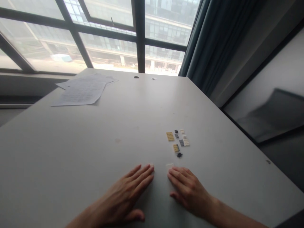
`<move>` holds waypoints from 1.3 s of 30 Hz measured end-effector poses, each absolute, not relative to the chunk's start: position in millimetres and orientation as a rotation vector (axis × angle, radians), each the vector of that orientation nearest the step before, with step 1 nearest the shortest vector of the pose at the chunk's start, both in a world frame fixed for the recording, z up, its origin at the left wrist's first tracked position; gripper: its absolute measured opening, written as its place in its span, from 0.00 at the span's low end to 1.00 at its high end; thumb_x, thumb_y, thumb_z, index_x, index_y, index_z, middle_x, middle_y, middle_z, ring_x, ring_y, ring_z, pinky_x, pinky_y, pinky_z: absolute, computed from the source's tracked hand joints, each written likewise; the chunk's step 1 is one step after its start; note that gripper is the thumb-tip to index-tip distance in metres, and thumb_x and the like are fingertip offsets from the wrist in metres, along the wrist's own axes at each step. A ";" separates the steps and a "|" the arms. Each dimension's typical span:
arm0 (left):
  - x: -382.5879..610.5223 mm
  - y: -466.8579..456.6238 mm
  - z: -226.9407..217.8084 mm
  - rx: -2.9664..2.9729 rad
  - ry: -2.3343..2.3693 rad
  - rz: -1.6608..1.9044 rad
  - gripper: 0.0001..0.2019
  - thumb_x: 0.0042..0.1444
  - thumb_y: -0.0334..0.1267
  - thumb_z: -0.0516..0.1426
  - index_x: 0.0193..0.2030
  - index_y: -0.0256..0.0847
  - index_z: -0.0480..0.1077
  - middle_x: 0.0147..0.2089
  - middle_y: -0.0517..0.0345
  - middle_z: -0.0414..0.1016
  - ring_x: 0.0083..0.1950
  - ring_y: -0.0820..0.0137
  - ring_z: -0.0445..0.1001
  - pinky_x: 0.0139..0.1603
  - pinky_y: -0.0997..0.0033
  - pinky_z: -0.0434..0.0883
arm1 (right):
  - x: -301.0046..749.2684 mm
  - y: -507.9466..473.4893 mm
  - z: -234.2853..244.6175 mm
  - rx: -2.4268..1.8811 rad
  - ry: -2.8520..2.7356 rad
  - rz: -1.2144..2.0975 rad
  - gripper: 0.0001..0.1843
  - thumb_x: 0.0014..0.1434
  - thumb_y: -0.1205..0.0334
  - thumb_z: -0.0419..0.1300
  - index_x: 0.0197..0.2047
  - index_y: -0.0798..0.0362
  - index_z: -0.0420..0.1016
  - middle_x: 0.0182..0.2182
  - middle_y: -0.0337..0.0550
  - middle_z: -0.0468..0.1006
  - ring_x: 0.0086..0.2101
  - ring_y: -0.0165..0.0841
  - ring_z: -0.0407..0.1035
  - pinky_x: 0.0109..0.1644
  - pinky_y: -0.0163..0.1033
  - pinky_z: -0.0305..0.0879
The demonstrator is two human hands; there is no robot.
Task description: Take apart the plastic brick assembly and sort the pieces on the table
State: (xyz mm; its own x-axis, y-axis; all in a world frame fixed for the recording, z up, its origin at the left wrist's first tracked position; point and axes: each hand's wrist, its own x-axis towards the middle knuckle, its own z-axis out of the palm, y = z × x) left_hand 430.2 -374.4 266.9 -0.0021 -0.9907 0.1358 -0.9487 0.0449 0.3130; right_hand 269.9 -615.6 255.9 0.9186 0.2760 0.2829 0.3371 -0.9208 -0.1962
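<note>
Beyond the right hand (184, 188), small bricks (175, 148)

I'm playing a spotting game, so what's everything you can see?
Table: one, white, across the middle
Window: one, dark-framed, at the back
Building: at least one, greyish, outside
Curtain: one, dark blue-grey, right of the window
Panel: one, grey with dark edging, far right
Papers: several, white, table's far left
Round spots: two, dark, table's far edge
Small mark: one, dark, table's right side
Toy bricks: several, too small to count; yellow, grey, black, white; right of centre
Flat piece: one, pale, nearer than the bricks
Left hand: one, bare, palm down
Right hand: one, bare, fingers at the flat piece
</note>
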 end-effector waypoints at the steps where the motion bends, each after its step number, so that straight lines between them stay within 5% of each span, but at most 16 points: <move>1: 427.3 -380.6 266.7 1.947 -2.020 -0.214 0.44 0.54 0.63 0.51 0.69 0.38 0.44 0.69 0.41 0.52 0.69 0.55 0.51 0.69 0.52 0.51 | 263.7 -620.9 256.6 -2.842 -0.439 -0.392 0.22 0.64 0.54 0.52 0.57 0.58 0.68 0.52 0.55 0.73 0.55 0.42 0.64 0.57 0.48 0.64; 17: 393.6 -494.4 249.1 1.793 -2.060 -0.289 0.44 0.57 0.64 0.46 0.69 0.30 0.45 0.70 0.38 0.48 0.71 0.53 0.45 0.71 0.52 0.41 | 263.5 -710.0 250.3 -2.828 -0.205 -0.531 0.16 0.64 0.61 0.53 0.52 0.55 0.72 0.49 0.53 0.75 0.52 0.39 0.68 0.55 0.48 0.67; 39: 445.2 -428.5 258.0 2.059 -1.920 -0.004 0.40 0.60 0.59 0.48 0.70 0.38 0.40 0.70 0.46 0.49 0.71 0.58 0.48 0.70 0.52 0.48 | 265.7 -710.0 244.0 -2.690 -0.158 -0.708 0.13 0.63 0.64 0.53 0.49 0.52 0.73 0.45 0.49 0.76 0.47 0.38 0.70 0.51 0.47 0.70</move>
